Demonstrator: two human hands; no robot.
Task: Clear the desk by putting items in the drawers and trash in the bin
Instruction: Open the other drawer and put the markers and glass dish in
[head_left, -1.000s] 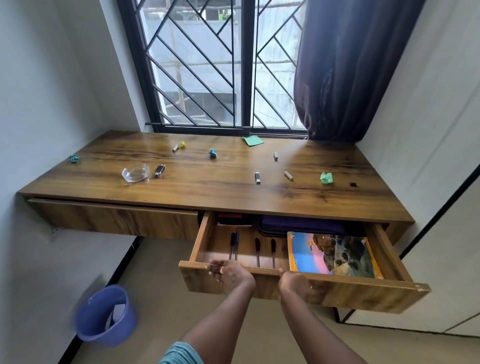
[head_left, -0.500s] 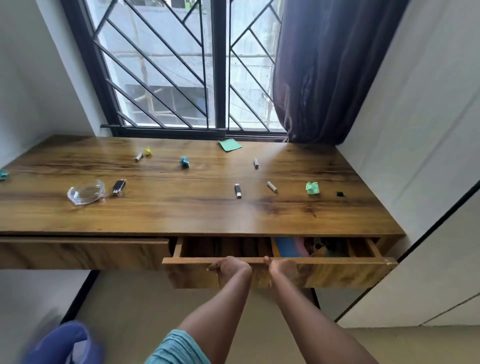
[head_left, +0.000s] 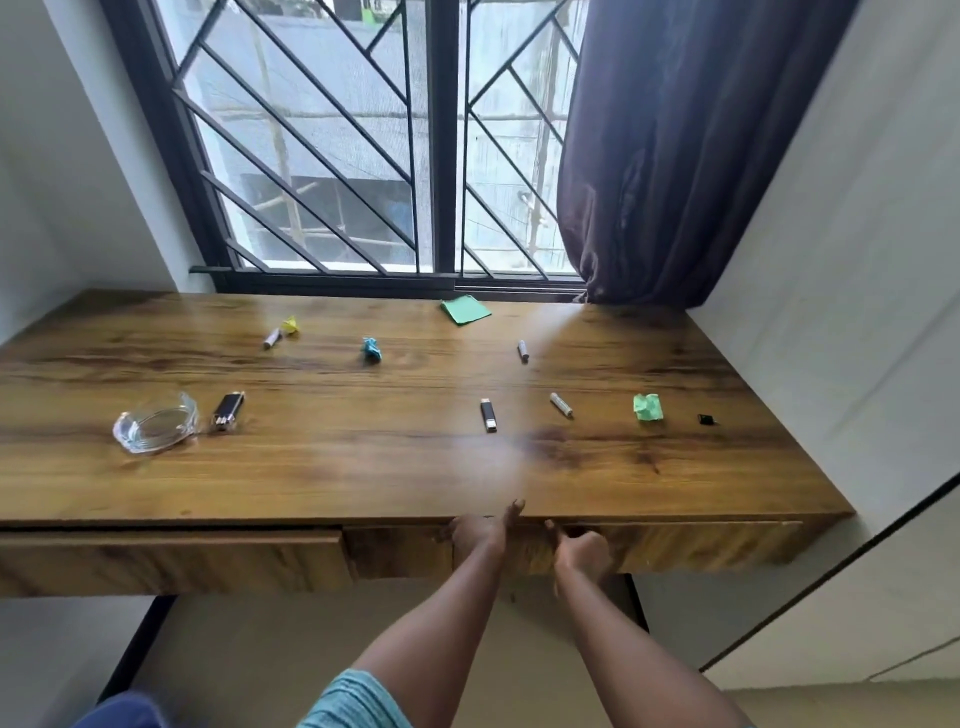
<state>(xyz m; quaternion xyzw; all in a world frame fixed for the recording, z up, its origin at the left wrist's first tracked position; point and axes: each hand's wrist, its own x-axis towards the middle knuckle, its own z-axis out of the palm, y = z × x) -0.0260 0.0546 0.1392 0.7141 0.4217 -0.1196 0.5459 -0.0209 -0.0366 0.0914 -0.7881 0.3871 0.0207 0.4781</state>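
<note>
The wooden desk (head_left: 363, 467) holds a glass ashtray (head_left: 156, 428), a black lighter (head_left: 228, 410), a USB stick (head_left: 488, 415), two batteries (head_left: 561, 404) (head_left: 523, 351) and a third small cylinder (head_left: 271, 339). Paper scraps lie among them: a yellow ball (head_left: 291, 325), a blue ball (head_left: 371, 348), a green ball (head_left: 648, 406) and a flat green note (head_left: 465, 310). The right drawer (head_left: 701, 545) sits pushed in under the desktop. My left hand (head_left: 480, 530) and right hand (head_left: 579, 551) are on its front, fingers curled at its top edge, thumbs up.
A small black item (head_left: 705, 419) lies near the desk's right end. The left drawer (head_left: 171, 561) is closed. A blue bin (head_left: 119, 714) shows at the bottom left on the floor. A dark curtain (head_left: 675, 156) hangs at the back right, beside a white wall.
The right drawer, open a second ago with pens and a book showing, has slid in under the desktop with both hands on its front. The view has tilted up.
</note>
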